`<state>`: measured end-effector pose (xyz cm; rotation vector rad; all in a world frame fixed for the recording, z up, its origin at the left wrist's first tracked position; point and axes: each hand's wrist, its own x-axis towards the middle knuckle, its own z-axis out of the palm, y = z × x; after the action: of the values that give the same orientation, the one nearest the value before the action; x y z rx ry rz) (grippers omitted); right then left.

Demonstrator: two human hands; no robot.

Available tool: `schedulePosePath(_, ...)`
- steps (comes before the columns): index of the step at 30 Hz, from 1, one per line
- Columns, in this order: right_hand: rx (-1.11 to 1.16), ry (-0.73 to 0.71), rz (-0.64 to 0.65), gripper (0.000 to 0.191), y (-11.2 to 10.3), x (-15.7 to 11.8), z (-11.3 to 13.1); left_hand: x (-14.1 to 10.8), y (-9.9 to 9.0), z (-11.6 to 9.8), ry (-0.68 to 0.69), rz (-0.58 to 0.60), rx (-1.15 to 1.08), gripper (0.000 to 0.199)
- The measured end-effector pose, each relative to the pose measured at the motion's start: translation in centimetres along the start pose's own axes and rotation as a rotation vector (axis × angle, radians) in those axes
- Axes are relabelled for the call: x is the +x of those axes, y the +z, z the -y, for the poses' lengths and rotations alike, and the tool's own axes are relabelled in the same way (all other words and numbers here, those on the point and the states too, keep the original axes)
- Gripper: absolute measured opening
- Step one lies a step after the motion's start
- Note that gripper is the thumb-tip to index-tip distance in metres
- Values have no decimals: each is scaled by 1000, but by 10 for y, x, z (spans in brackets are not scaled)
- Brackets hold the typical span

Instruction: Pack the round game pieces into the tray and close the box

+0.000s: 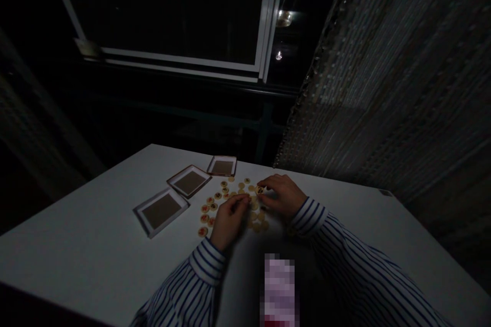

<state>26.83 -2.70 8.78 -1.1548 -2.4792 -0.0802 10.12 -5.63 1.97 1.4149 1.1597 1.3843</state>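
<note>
Between the thumb and fingers of my right hand (283,195) is a Chinese chess piece (260,190), a round pale disc tilted so its black character shows. My left hand (230,217) is beside it, low over the scattered discs, its fingertips pinched together. Whatever those fingertips hold, if anything, is too dark and small to make out. Several more chess pieces lie loose around both hands. To the left some show red characters, such as the red-marked piece (202,231). Blank-looking discs (257,227) lie between my wrists, partly in shadow.
Three shallow box parts stand left of the pieces on the white table (95,235): a near box (142,221), a middle box (177,189) and a far box (210,166). Beyond the table's back edge are a white-framed window (264,20) and a bead curtain (364,71). The room is dim.
</note>
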Motion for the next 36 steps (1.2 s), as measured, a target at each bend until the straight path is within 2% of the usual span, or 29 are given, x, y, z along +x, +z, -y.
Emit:
schedulePosePath(6,42,-4,-20,27,-6,-20,-10,-3,26,-9,-138,89,-255,32)
schedulePosePath(10,32,-3,-3,27,-5,-32,-15,-6,38,-11,-218,148,-322,33)
schedulePosePath(18,31,11,19,27,7,-52,-27,-8,52,-8,-234,211,-350,30)
schedulePosePath(27,55,64,36,30,18,-67,-41,-6,64,3,-257,229,-324,26)
schedulePosePath(36,113,135,-16,26,29,-78,-57,2,80,9,-248,234,-252,24)
